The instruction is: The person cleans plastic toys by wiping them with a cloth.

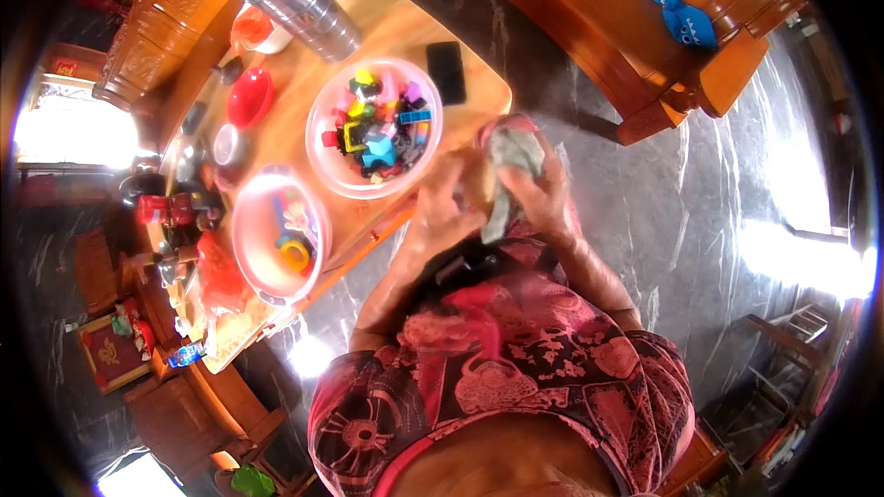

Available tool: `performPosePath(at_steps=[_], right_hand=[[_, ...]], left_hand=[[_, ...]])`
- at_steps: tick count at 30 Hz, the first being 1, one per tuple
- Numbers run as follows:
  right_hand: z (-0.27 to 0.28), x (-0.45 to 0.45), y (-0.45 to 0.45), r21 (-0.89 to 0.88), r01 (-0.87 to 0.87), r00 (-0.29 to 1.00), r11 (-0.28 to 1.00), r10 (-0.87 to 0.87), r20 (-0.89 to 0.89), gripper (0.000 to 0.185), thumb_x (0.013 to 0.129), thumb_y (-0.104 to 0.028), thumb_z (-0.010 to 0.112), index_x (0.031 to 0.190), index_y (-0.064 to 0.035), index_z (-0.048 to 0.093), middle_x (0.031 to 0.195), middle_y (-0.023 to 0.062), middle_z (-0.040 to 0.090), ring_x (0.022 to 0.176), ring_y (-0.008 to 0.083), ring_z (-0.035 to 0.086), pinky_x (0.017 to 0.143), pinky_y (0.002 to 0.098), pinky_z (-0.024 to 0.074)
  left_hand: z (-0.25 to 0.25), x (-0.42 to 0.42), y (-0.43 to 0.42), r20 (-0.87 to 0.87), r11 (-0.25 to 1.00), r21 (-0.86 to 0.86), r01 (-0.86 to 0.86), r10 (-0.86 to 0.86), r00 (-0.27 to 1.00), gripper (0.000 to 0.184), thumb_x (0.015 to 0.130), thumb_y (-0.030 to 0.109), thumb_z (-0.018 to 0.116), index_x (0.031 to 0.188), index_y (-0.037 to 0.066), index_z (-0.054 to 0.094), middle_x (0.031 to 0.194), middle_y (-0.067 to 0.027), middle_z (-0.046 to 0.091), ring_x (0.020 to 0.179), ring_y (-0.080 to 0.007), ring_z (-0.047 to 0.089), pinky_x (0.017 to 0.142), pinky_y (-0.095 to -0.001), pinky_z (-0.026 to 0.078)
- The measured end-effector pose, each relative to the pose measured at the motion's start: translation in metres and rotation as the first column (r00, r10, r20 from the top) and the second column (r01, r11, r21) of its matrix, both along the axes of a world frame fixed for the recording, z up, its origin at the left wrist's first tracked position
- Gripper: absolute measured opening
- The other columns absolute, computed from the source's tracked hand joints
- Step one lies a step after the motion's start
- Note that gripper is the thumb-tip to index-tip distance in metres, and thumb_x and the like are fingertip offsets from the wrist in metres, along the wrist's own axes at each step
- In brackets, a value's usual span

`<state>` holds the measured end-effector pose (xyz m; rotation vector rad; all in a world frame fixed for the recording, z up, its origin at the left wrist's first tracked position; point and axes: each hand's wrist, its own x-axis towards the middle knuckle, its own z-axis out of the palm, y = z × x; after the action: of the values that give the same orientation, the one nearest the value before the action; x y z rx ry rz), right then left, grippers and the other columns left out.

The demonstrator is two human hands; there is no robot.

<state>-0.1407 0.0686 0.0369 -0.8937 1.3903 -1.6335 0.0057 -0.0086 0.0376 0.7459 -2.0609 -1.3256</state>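
My right hand (543, 191) is closed on a pale grey-green cloth (517, 151), whose end hangs down between my hands. Just left of it, my left hand (442, 202) curls its fingers against a tan, blurred thing (476, 179) that I cannot make out. Both hands are above my lap, off the table's near edge. Closest to my left hand is a clear plastic tub (318, 161) full of small colourful toy pieces (376, 133). A second whitish tub (241, 230) on the left contains a few toys, among them a yellow ring-shaped one (293, 256).
The wooden table (396, 18) also bears a black phone (447, 73), a tall metal flask (302, 5), a red bowl (250, 98) and a red plastic bag (221, 276). A wooden bench (589, 28) with a blue toy (686, 22) stands beyond the floor gap.
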Motion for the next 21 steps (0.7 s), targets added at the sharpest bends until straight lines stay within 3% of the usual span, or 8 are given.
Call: performPosePath(at_steps=[3,5,6,7,12,17,19,21], right_hand=[[-0.013,-0.012,-0.007,0.014,0.001,0.997,1.0,-0.002,0.075,0.042,0.083,-0.026,0.063,0.114,-0.0004,0.052,0.098,0.0045,0.059,0.088,0.0116,0.055,0.079,0.0268,0.0445],[-0.014,-0.015,-0.009,0.004,-0.022,1.0,1.0,0.022,0.021,0.041,0.084,-0.028,0.061,0.112,-0.0009,0.053,0.098,0.0048,0.059,0.088,0.0123,0.055,0.079,0.0271,0.0445],[-0.017,-0.014,-0.009,0.034,-0.037,0.99,0.999,0.033,0.137,0.04,0.084,-0.028,0.061,0.112,-0.0011,0.053,0.098,0.0049,0.059,0.088,0.0126,0.055,0.079,0.0272,0.0444],[-0.019,-0.014,-0.008,0.063,-0.056,0.967,0.996,0.039,0.252,0.039,0.084,-0.027,0.061,0.112,-0.0013,0.053,0.098,0.0049,0.059,0.089,0.0128,0.055,0.08,0.0273,0.0442],[-0.011,-0.006,-0.001,0.07,-0.076,0.961,0.995,0.055,0.271,0.051,0.084,-0.031,0.063,0.121,-0.0008,0.046,0.106,0.0067,0.056,0.096,0.0144,0.053,0.085,0.0277,0.0425],[-0.015,-0.001,0.007,-0.12,-0.147,0.956,0.982,0.172,0.236,0.087,0.078,-0.019,0.074,0.14,-0.0029,0.015,0.122,0.0082,0.046,0.11,0.0157,0.047,0.095,0.0287,0.0382],[-0.016,0.001,0.01,-0.157,-0.155,0.965,0.975,0.184,0.187,0.098,0.075,-0.014,0.076,0.143,-0.0038,0.006,0.125,0.0075,0.043,0.113,0.0158,0.045,0.098,0.0291,0.0361],[-0.013,0.003,0.011,-0.212,-0.177,0.96,0.961,0.216,0.18,0.104,0.073,-0.013,0.078,0.143,-0.005,0.002,0.126,0.0072,0.042,0.113,0.0157,0.045,0.098,0.0299,0.0361]], left_hand=[[-0.007,0.0,0.006,0.021,0.994,-0.052,0.101,-0.1,0.995,0.061,0.06,0.004,0.072,0.117,-0.001,0.051,0.108,-0.009,0.054,0.103,-0.0168,0.054,0.09,-0.0301,0.044],[-0.006,-0.002,0.012,-0.066,0.983,0.104,0.152,-0.145,0.987,0.063,0.06,0.008,0.076,0.116,-0.001,0.051,0.109,-0.01,0.055,0.102,-0.0171,0.055,0.089,-0.0298,0.045],[-0.004,-0.003,0.013,-0.051,0.986,0.09,0.141,-0.137,0.989,0.063,0.059,0.011,0.079,0.115,-0.001,0.052,0.11,-0.0105,0.055,0.101,-0.0175,0.056,0.088,-0.03,0.046],[-0.002,-0.003,0.012,-0.052,0.986,0.091,0.142,-0.137,0.989,0.063,0.059,0.011,0.079,0.115,-0.001,0.052,0.11,-0.0105,0.055,0.101,-0.0175,0.056,0.088,-0.03,0.046],[-0.003,-0.002,0.008,-0.054,0.992,0.065,0.112,-0.109,0.993,0.06,0.059,0.005,0.075,0.115,0.001,0.054,0.109,-0.0083,0.056,0.099,-0.0178,0.057,0.087,-0.0312,0.047],[-0.012,-0.001,0.002,-0.081,0.999,-0.034,0.02,-0.023,0.996,0.057,0.055,0.003,0.075,0.109,0.0,0.056,0.1,-0.0107,0.059,0.088,-0.0178,0.059,0.074,-0.0278,0.049],[-0.014,0.001,-0.001,-0.155,0.989,0.135,0.061,-0.04,0.987,0.058,0.055,0.002,0.075,0.109,0.0,0.056,0.098,-0.01,0.059,0.087,-0.0189,0.058,0.074,-0.0288,0.049],[-0.012,0.003,-0.001,-0.146,0.99,0.131,0.057,-0.038,0.989,0.056,0.055,0.002,0.074,0.108,0.0,0.056,0.098,-0.0097,0.058,0.086,-0.0188,0.058,0.073,-0.0292,0.048]])
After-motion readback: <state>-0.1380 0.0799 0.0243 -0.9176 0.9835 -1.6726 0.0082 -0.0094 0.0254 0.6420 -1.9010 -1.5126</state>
